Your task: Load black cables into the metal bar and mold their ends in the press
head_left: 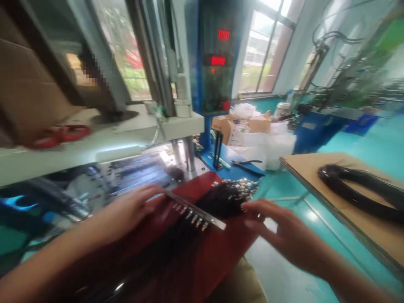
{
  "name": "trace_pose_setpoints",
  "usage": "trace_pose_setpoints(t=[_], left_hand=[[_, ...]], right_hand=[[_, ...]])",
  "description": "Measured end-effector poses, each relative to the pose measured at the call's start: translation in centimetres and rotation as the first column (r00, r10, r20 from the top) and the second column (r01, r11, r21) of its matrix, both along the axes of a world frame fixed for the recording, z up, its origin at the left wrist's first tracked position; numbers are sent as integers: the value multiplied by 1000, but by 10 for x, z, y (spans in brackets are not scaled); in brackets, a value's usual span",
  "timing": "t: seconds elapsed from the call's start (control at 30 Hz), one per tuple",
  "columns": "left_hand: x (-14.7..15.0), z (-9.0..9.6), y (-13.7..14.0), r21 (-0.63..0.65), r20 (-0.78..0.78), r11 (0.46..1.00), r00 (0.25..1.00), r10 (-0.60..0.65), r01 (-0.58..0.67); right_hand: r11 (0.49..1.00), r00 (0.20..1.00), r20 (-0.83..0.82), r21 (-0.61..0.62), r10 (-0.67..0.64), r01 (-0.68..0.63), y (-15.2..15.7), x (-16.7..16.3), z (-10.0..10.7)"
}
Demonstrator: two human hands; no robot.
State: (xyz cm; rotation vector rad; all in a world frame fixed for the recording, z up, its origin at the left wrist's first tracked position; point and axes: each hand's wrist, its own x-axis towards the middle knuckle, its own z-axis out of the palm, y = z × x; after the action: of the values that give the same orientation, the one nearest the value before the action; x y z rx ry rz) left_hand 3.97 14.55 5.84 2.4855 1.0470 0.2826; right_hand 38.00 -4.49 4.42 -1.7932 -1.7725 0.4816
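Left hand (126,212): our grip holds the metal strip (197,210) of plugs over the red cloth (202,256).
Right hand (280,233): fingers spread, empty, beside the black cable bundle (227,195).
Care: we judge the strip should stay level.

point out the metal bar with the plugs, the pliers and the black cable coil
metal bar (197,210), head view, middle of the strip
pliers (249,166), head view, on the handles
black cable coil (347,187), head view, left loop

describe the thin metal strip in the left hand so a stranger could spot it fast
Find the red cloth spread in front of the press machine. Above it the left hand holds a metal strip slanting down to the right. Unlike the loose black cable bundle beside it, it is flat, with small metal connectors along one edge.
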Motion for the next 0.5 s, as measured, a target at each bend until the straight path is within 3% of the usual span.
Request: trace_pose_setpoints(t=[0.1,0.2,0.37,0.5], left_hand=[[20,-8,4,-24,-72,992,989,-128,127],[32,-22,6,-34,-32,999,999,-20,19],[34,-37,12,-54,-5,993,995,103,-103],[10,-31,11,-135,82,978,981,173,-161]], right_hand=[[976,978,9,-70,207,-206,20,-43,-2],[968,971,13,-80,241,-239,33,-59,-14],[964,965,-35,-60,258,-260,49,-48,-39],[957,957,-188,-145,222,-251,83,-36,-30]])
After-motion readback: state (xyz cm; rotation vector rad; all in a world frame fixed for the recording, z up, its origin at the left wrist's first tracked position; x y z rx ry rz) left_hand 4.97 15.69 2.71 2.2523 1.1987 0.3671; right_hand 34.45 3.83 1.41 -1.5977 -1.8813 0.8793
